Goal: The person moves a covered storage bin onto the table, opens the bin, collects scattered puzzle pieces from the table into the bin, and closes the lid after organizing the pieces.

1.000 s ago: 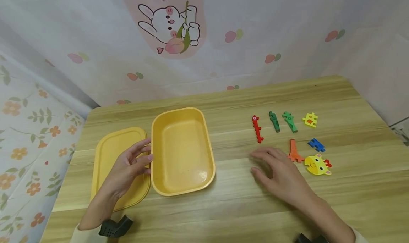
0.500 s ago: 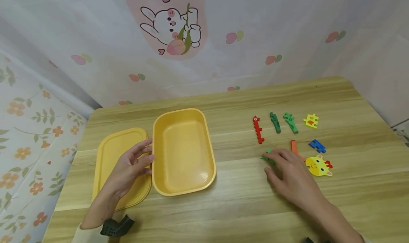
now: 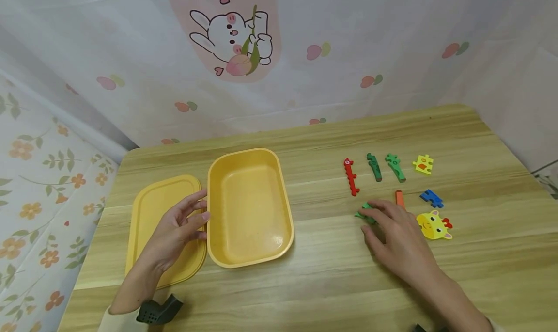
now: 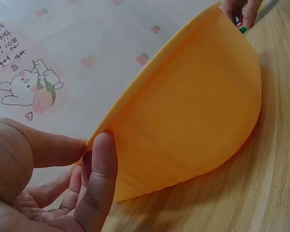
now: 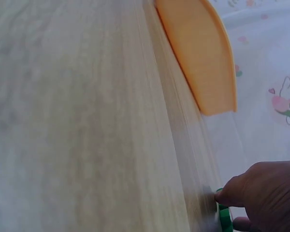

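In the head view a yellow plastic box (image 3: 250,211) stands open on the table with nothing inside. My left hand (image 3: 180,228) pinches its left rim; the left wrist view shows the thumb (image 4: 58,147) at the rim and a finger along the outer wall. To the right, my right hand (image 3: 398,237) reaches down to the tabletop and pinches a small green puzzle piece (image 3: 361,214) with its fingertips. Much of that piece is hidden by the fingers. Close by lie an orange piece (image 3: 399,197), partly covered by the hand, and a yellow giraffe-head piece (image 3: 433,225).
A yellow lid (image 3: 146,215) lies left of the box, under the left forearm. Beyond the right hand lie a red piece (image 3: 350,177), a dark green piece (image 3: 374,167), a light green piece (image 3: 395,167), a yellow piece (image 3: 423,164) and a blue piece (image 3: 431,198).
The right hand has shifted right and closed in on the green piece, which has come into sight by its fingertips. Since half a second ago it is nearly still. The left hand stays at the box.
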`<state>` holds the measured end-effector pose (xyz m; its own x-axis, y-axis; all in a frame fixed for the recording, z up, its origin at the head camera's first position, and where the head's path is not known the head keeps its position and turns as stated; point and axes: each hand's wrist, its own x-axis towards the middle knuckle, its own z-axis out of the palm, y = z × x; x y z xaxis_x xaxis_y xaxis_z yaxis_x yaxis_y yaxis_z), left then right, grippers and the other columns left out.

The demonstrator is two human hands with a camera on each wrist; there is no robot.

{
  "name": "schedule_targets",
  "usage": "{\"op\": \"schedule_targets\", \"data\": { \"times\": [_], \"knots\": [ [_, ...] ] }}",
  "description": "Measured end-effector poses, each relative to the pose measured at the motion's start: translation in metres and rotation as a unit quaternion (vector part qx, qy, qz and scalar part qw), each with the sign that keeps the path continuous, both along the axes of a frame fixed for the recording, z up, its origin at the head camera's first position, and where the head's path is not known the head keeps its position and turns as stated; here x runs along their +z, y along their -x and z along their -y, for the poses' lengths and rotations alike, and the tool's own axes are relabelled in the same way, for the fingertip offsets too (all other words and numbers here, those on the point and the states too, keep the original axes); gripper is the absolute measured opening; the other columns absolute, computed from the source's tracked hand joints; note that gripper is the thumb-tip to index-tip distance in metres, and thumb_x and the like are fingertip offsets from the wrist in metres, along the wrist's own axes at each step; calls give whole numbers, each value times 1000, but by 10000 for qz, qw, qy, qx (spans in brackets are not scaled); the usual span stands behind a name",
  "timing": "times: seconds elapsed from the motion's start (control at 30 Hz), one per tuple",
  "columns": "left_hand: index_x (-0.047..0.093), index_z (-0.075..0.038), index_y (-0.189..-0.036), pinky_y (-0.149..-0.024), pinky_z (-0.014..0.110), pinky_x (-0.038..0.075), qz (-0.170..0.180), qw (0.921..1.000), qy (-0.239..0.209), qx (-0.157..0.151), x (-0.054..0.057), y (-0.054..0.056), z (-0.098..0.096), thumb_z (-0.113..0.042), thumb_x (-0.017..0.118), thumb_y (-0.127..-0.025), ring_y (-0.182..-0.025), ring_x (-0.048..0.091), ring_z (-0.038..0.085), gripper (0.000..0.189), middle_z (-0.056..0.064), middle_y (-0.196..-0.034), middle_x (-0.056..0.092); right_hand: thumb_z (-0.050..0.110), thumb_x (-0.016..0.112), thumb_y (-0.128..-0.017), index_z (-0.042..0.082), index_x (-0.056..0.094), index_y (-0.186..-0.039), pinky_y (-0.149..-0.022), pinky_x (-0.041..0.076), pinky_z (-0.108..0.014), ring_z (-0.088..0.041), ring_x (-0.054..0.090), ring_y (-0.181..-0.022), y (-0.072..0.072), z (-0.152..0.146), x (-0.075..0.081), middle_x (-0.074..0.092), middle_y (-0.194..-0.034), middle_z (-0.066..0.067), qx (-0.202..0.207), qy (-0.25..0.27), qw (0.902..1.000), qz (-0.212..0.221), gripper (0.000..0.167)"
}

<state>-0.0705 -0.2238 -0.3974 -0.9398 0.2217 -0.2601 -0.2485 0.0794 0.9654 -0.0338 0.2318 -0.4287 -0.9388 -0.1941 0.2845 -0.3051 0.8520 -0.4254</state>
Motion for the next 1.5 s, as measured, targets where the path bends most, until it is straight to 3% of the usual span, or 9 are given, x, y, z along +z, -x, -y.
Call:
{"op": "schedule_targets", "data": {
  "times": [0.2,0.4,0.83,1.07,1.33,1.5],
  "knots": [
    [31,0,-163,-73,24,64,-1,10000,-35,30,-1,-1,1,-7,62,-106,-90,62,1,65,-4,-121,55,5,83,-86,10,79,-116,-88,46,-51,-38,66,-114,1,2,-1,72,-125,-15,-52,-64,10000,-4,31],
    [32,-2,-163,-74,24,64,20,10000,-23,30,-1,-1,0,-8,62,-106,-91,61,2,64,-4,-122,54,5,84,-85,5,77,-118,-96,52,-59,-39,65,-114,1,2,-2,72,-124,-18,-24,186,9998,-83,34],
    [34,-3,-161,-72,26,65,35,10000,5,57,0,0,-1,-7,62,-106,-92,61,2,62,-5,-121,55,0,81,-86,4,76,-118,-95,58,-61,-37,67,-116,3,4,2,74,-124,-16,-63,347,9992,172,33],
    [34,-3,-161,-72,26,65,55,10000,30,52,1,0,0,-8,62,-106,-93,62,3,63,-5,-121,55,2,83,-86,7,75,-123,-83,63,-45,-26,71,-105,6,8,3,76,-121,-10,-123,500,9986,141,39],
    [35,-4,-161,-73,27,65,86,9999,36,59,0,1,0,-8,63,-106,-94,62,3,62,-4,-122,55,6,85,-87,8,75,-124,-80,62,-32,-18,69,-96,10,13,8,76,-120,-8,-108,674,9974,243,39],
    [35,-5,-161,-73,27,65,109,9999,72,78,-1,0,1,-9,63,-106,-95,61,3,62,-4,-122,55,6,85,-88,8,74,-127,-78,59,-23,-17,69,-93,14,17,12,76,-121,-10,-80,911,9944,521,41]
  ]
}}
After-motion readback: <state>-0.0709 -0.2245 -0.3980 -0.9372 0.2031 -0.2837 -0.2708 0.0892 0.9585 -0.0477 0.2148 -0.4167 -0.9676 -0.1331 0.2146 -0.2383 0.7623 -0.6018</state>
